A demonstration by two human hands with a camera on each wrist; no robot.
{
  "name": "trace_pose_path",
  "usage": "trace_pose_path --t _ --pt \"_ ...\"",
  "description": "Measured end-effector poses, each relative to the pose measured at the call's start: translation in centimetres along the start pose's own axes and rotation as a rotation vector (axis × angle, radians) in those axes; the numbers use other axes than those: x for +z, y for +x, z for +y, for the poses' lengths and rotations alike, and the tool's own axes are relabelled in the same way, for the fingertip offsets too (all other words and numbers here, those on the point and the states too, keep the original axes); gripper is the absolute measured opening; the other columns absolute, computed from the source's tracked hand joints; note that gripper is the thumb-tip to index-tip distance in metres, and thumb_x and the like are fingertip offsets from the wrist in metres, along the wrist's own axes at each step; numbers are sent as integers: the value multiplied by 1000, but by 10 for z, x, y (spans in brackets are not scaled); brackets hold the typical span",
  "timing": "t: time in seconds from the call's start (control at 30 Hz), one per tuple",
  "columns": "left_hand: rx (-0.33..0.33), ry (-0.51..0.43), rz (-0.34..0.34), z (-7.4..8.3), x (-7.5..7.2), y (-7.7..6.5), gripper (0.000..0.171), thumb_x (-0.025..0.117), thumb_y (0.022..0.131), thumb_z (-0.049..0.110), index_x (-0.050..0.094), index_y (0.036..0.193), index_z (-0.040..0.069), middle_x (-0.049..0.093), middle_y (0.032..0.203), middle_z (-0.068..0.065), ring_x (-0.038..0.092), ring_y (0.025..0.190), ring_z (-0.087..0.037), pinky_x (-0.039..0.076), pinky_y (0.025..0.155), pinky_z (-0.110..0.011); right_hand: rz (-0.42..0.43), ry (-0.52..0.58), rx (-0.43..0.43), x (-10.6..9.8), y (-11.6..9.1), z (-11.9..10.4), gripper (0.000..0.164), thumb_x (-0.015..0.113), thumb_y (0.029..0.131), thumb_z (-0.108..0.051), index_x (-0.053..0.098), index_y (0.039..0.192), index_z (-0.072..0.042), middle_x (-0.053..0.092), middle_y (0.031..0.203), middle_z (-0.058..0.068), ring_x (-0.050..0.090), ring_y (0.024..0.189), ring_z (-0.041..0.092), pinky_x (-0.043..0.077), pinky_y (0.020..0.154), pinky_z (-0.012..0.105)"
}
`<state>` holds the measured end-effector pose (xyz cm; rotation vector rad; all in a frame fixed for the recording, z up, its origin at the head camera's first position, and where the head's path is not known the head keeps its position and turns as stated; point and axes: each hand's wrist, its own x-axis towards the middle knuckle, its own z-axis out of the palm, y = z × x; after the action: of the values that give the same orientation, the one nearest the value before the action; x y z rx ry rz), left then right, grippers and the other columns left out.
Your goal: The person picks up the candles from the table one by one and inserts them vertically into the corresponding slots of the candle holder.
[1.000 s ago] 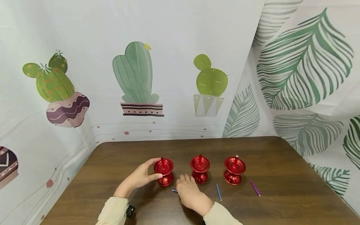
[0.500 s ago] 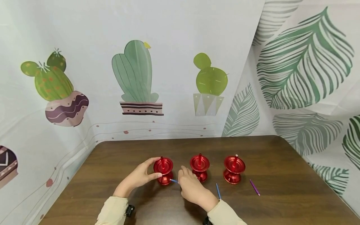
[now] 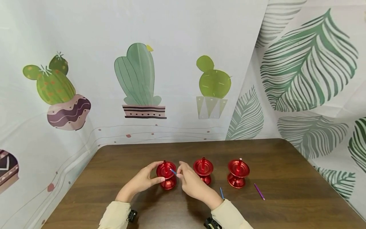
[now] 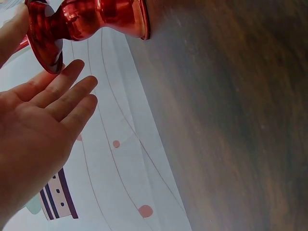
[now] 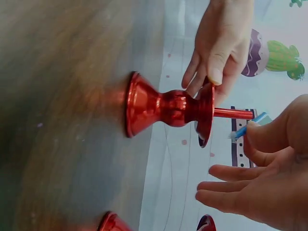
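Note:
In the head view my left hand (image 3: 143, 178) holds the rim of the leftmost red metal candle holder (image 3: 169, 182) between thumb and fingers. The holder stands upright on the table, a thin red tube rising from its dish. My right hand (image 3: 193, 183) pinches a thin blue stick (image 3: 173, 171) with a white end, just right of that tube. In the right wrist view the blue stick (image 5: 258, 119) slants beside the tube's top (image 5: 236, 113); whether they touch I cannot tell. The left wrist view shows the holder (image 4: 82, 19) with the lower fingers spread off it.
Two matching red holders, a middle one (image 3: 203, 168) and a right one (image 3: 238, 173), stand in a row on the brown table (image 3: 128, 152). A second blue stick (image 3: 221, 192), partly behind my right sleeve, and a purple stick (image 3: 259, 191) lie in front. A printed curtain (image 3: 177, 63) hangs behind.
My right hand has picked the blue stick off the table and raised it up to the left holder's dish, tilting its white end toward the tube. The left hand keeps its hold.

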<state>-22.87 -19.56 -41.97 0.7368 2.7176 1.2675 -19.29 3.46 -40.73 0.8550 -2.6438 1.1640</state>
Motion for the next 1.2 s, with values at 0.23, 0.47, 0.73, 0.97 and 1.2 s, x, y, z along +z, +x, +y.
trace_pose_path --t 0.23,0.47,0.73,0.97,1.2 --pt "38 15 -4 -1 -1 -1 64 75 85 23 46 137 -1 53 134 -17 47 126 -38 36 102 -58 65 158 -24 0 15 -2 5 52 97 -4 47 95 -6 44 138 28 46 126 44 39 102 55" --pt "82 22 -12 -3 0 -1 63 73 86 24 46 136 -3 55 132 -17 48 124 -38 36 102 -59 86 321 21 4 38 -4 4 50 99 -7 48 97 -4 47 138 23 50 122 41 44 98 52" --pt "79 15 -22 -2 -2 0 64 73 86 23 45 137 -2 55 132 -18 48 125 -38 36 103 -58 179 542 29 9 58 -13 3 52 97 0 54 95 -1 46 138 19 61 108 39 51 91 45" --pt "91 18 -23 0 -2 0 63 73 86 22 45 136 -3 55 131 -18 50 123 -38 36 102 -59 268 512 9 15 60 -14 5 55 94 3 56 91 -1 50 134 20 53 118 38 47 96 48" --pt "104 29 -17 1 -3 -2 62 72 87 23 45 136 -4 55 131 -19 49 123 -39 37 101 -59 312 481 -24 30 62 -4 7 58 93 0 56 89 -5 51 134 16 48 124 38 46 96 51"
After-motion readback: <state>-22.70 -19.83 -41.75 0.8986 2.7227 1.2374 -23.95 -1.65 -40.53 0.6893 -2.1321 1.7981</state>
